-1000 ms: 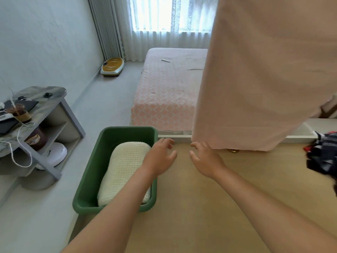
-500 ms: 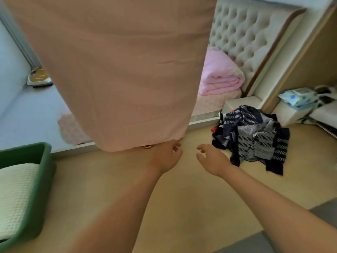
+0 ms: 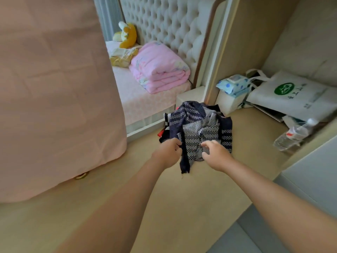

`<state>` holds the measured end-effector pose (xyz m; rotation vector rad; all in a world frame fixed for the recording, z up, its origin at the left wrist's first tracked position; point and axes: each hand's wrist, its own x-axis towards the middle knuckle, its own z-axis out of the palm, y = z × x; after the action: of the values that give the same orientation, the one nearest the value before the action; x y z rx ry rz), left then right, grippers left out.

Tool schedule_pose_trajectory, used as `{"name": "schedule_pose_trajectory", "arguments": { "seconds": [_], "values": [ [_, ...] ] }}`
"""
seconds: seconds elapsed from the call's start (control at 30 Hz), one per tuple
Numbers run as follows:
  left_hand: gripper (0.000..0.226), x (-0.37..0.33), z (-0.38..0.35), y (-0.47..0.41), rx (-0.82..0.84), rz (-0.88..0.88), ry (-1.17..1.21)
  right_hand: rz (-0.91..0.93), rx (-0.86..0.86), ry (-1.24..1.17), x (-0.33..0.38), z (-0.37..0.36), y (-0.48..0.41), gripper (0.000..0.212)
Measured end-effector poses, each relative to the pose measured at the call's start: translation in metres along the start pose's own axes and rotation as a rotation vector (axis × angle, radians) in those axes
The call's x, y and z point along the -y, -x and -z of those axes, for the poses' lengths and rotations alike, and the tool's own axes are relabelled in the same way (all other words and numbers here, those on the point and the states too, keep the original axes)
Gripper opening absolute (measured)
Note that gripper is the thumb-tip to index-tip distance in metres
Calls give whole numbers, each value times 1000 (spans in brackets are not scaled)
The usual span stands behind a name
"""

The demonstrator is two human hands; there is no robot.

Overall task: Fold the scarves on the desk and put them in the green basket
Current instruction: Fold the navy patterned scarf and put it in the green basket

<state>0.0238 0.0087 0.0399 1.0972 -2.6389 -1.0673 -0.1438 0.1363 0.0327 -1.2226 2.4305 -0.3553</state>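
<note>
Gripping the near edge of the scarf pile [image 3: 200, 125], left hand [image 3: 166, 152] flanks slack-fingered right hand [image 3: 216, 156] above desk [image 3: 191, 198].

We saw a cream tufted headboard [image 3: 173, 24] behind a bed in pale pink patterned sheeting [image 3: 145, 101]. A folded pink quilt [image 3: 160, 70] lay on it, near a yellow plush toy [image 3: 128, 34].

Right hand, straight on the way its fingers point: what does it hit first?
The patterned scarf pile. The right hand points forward and slightly left at the pile's near edge, fingers loosely curled, holding nothing. Depth is unclear; the fingertips may already touch the fabric.
</note>
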Motion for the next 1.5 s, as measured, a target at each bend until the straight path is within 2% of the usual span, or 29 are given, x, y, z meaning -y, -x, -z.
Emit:
{"name": "schedule_pose_trajectory", "arguments": {
  "seconds": [0.17, 0.33, 0.4, 0.47, 0.5, 0.6, 0.63, 0.73, 0.8, 0.83, 0.9, 0.93, 1.0, 1.1, 1.13, 1.2, 1.27, 1.37, 1.43, 1.5],
  "values": [
    [13, -25, -38, -84, 24, 24, -10, 36, 9, 40, -55, 10, -82, 41],
    [49, -40, -78, -159, 60, 87, -86, 126, 75, 194, -94, 16, -158, 63],
    [57, -46, -89, -181, 58, 75, -130, 165, 119, 319, -104, 14, -183, 77],
    [69, -48, -95, -192, 91, 68, -179, 205, 112, 458, -107, 12, -194, 81],
    [74, -48, -98, -198, 113, 69, -200, 218, 93, 488, -110, 11, -199, 75],
    [87, -46, -104, -208, 159, 70, -237, 270, 13, 414, -114, 12, -207, 24],
    [92, -46, -104, -209, 159, 70, -242, 282, -2, 354, -115, 12, -208, 15],
    [100, -46, -100, -209, 135, 49, -273, 347, 17, 181, -118, 18, -205, 25],
    [92, -47, -95, -208, 142, 60, -241, 415, -11, 137, -117, 21, -198, 32],
    [78, -48, -94, -206, 145, 61, -224, 444, -66, 108, -116, 21, -195, 31],
    [35, -50, -89, -200, 154, 65, -206, 461, -170, 38, -113, 21, -186, 25],
    [22, -52, -84, -193, 161, 79, -197, 444, -190, 8, -111, 20, -181, 23],
    [23, -51, -77, -178, 159, 93, -171, 377, -147, -34, -106, 22, -173, 38],
    [35, -43, -61, -150, 113, 142, -110, 200, 70, -18, -97, 24, -162, 80],
    [34, -39, -55, -140, 92, 153, -91, 155, 116, -10, -91, 24, -156, 80],
    [21, -29, -41, -116, 59, 175, -65, 127, 141, 22, -76, 21, -143, 50],
    [25, -20, -26, -92, 31, 197, -104, 153, 128, 106, -53, 16, -124, 24],
    [20, 2, -9, -57, 51, 240, -167, 195, 74, 90, -17, 2, -93, 27],
    [34, 21, 1, -30, 61, 272, -175, 138, 105, -84, 7, -7, -70, 24],
    [38, 39, 11, -4, 88, 295, -233, 98, 166, -203, 27, -18, -48, 16]
  ]
}}
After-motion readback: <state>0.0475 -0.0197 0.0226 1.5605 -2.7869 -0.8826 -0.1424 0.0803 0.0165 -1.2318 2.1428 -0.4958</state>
